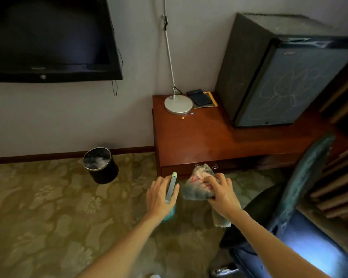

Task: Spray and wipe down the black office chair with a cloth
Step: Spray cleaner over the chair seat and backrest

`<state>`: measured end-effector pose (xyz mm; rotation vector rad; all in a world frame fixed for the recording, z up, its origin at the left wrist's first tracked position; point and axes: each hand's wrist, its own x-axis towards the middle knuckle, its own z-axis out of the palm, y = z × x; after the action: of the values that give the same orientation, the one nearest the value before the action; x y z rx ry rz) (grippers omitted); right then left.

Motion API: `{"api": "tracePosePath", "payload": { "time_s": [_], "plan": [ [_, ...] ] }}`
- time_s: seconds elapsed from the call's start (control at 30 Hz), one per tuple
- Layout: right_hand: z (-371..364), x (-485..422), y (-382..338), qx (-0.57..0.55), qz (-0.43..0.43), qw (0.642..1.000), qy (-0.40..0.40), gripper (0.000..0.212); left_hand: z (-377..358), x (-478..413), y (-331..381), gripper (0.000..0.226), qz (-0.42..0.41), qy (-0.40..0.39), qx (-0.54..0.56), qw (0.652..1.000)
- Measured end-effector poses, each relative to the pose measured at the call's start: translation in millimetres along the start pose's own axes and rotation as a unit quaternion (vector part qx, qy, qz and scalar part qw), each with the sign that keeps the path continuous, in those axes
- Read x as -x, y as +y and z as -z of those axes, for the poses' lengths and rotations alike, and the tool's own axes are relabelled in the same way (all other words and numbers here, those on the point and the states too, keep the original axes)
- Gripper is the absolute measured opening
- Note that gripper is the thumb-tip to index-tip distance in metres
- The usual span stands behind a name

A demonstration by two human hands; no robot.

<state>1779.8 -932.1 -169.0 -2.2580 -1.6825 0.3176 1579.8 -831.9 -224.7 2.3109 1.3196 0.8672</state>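
My left hand point(159, 194) is shut on a pale green spray bottle point(170, 188), its nozzle pointing away from me and its teal body mostly hidden under my palm. To its right, my right hand point(222, 192) grips a crumpled grey cloth point(197, 187) with red markings; a loose end hangs below my wrist. Both hands hover above the carpet in front of the desk. The black office chair point(301, 223) stands at the lower right, its shiny seat and worn armrest just right of my right arm.
A red-brown wooden desk point(199, 145) carries a silver lamp base point(178, 104), a dark booklet point(202, 99) and a black mini fridge point(279, 77). A black waste bin point(99, 165) stands on the patterned carpet by the wall. A television point(48, 39) hangs upper left. Slatted wood fills the right edge.
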Motion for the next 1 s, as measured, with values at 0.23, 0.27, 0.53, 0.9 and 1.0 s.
{"api": "tracePosePath", "payload": {
  "time_s": [0.23, 0.27, 0.53, 0.9, 1.0],
  "plan": [
    [2, -79, 16, 0.012, -0.033, 0.999, -0.009, 0.056, -25, -118, -9, 0.041, -0.009, 0.001, 0.0, 1.0],
    [2, -93, 21, 0.014, -0.031, 0.999, -0.008, 0.056, -31, -134, -9, 0.041, -0.008, 0.0, 0.005, 1.0],
    [15, -224, 61, 0.016, -0.044, 0.999, 0.0, 0.058, -84, -261, -4, 0.048, 0.0, -0.016, 0.043, 0.999],
    [15, -310, 110, 0.016, -0.084, 0.996, -0.04, 0.055, -148, -355, -14, 0.049, 0.048, -0.037, 0.041, 0.997],
    [9, -314, 117, 0.016, -0.098, 0.994, -0.052, 0.055, -160, -358, -24, 0.049, 0.043, -0.047, 0.037, 0.997]
  ]
}}
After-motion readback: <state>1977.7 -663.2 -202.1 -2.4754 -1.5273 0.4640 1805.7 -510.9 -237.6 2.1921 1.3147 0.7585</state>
